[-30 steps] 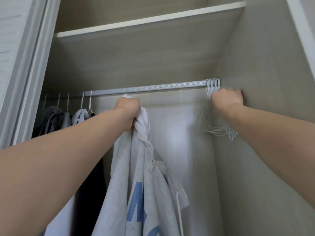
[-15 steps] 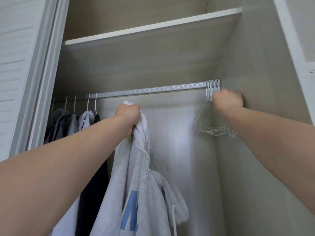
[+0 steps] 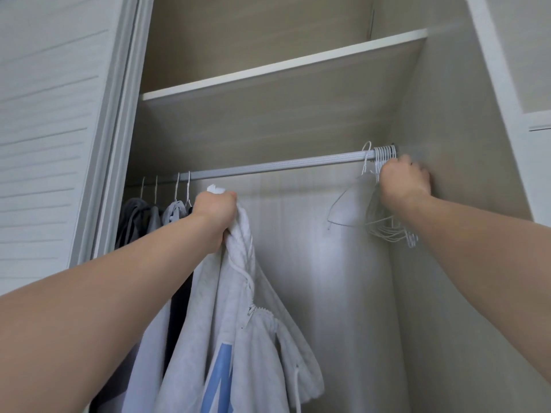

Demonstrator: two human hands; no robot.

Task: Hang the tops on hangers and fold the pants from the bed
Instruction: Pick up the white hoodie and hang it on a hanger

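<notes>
Hoodie (image 3: 238, 323) (white, blue print) in left hand (image 3: 216, 210) grip; right hand (image 3: 402, 181) grip round wire hangers (image 3: 387, 231).

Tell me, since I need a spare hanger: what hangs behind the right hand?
A bunch of empty white hangers on the rod; the right hand covers their necks.

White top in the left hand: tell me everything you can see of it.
The white top looks like soft, fleecy fabric. It has a large blue print partly lost in folds, a white cord running down it, and a gathered elastic edge. It hangs limp and bunched, on no hanger, gripped at its upper end by the left hand just below the rod, beside dark hung clothes. Its bottom is out of frame.
</notes>
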